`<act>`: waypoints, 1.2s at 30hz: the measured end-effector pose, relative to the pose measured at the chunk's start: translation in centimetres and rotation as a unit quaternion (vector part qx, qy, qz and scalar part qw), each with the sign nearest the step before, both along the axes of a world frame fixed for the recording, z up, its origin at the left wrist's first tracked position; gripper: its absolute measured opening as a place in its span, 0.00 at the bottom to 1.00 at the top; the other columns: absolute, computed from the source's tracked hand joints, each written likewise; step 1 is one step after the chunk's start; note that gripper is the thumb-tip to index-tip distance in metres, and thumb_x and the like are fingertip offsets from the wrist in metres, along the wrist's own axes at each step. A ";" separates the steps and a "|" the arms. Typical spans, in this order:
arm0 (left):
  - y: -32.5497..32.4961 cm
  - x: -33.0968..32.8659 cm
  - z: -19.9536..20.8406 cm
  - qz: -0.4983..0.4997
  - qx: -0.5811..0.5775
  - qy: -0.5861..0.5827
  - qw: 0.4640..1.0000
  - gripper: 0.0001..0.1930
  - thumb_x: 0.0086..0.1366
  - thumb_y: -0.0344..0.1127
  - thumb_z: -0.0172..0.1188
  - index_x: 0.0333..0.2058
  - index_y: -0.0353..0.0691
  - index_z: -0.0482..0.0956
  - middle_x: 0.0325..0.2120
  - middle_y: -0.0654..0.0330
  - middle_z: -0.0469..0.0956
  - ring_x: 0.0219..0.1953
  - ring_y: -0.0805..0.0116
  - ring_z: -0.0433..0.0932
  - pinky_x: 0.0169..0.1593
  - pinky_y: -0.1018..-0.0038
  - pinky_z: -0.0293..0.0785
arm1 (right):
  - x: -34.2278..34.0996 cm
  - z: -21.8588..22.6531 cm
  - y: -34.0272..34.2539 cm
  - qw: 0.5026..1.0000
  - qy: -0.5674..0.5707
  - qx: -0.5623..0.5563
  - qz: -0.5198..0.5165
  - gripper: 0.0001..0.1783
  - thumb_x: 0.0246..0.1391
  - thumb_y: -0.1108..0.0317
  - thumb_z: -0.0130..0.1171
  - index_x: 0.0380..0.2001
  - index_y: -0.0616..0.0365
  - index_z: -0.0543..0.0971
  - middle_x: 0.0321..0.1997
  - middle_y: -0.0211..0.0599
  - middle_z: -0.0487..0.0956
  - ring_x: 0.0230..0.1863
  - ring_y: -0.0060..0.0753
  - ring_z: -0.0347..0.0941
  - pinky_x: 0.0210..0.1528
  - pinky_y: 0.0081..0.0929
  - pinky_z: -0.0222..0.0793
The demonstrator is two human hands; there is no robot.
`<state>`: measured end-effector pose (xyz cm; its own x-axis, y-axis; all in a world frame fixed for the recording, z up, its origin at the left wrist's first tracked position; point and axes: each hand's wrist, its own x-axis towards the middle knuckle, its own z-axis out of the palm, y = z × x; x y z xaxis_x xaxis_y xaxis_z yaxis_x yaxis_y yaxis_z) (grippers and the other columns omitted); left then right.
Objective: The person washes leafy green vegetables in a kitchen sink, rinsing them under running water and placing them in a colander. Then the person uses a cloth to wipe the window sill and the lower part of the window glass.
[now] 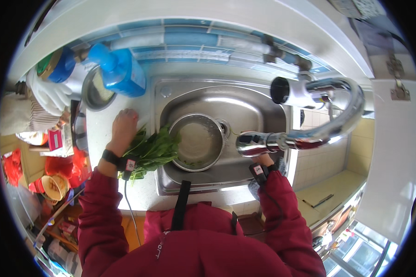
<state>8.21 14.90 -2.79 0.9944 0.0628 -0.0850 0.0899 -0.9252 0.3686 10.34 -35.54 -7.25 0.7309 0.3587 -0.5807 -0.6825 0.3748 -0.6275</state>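
My left hand (124, 123) is over the counter left of the sink, fingers curled in, and whatever they may hold is hidden. Right beside it and its wrist, a bunch of leafy greens (155, 147) lies across the counter, with leaves reaching over the sink's edge. A round metal bowl (199, 143) sits in the steel sink (249, 111), with water and a few green bits in it. My right hand (264, 159) is at the sink's right side, close to the faucet head (252, 144), which covers its fingers.
The chrome faucet (351, 111) arches over the sink's right side. Behind the left counter stand a blue pump bottle (125, 71) and a metal bowl of pale grains (97, 90). White gloves (48, 92) hang at the far left. A cable (130, 207) trails from my left wrist.
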 end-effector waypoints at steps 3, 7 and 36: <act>0.7 0.4 0.9 -0.034 0.008 -0.019 0.999 0.03 0.61 0.26 0.52 0.32 0.40 0.75 0.32 0.51 0.75 0.39 0.47 0.74 0.43 0.57 0.72 | -1.1 4.2 2.2 0.996 -0.026 -0.052 -0.070 0.11 0.60 0.76 0.59 0.46 0.56 0.76 0.45 0.32 0.80 0.40 0.26 0.79 0.44 0.22 0.78; 1.2 0.4 3.9 -0.005 -0.023 -0.064 0.998 0.03 0.64 0.28 0.51 0.32 0.37 0.73 0.30 0.49 0.73 0.38 0.48 0.73 0.41 0.56 0.70 | -1.8 8.0 2.7 0.994 0.007 -0.080 -0.071 0.08 0.62 0.75 0.58 0.45 0.60 0.76 0.40 0.34 0.80 0.39 0.27 0.80 0.43 0.23 0.80; -47.7 -8.8 6.5 0.180 -0.870 0.138 0.437 0.05 0.68 0.26 0.55 0.42 0.32 0.74 0.39 0.56 0.79 0.45 0.65 0.78 0.52 0.70 0.76 | -12.5 19.1 -14.9 0.866 -0.426 -0.260 0.046 0.21 0.56 0.73 0.55 0.54 0.60 0.75 0.47 0.44 0.81 0.44 0.39 0.80 0.49 0.30 0.75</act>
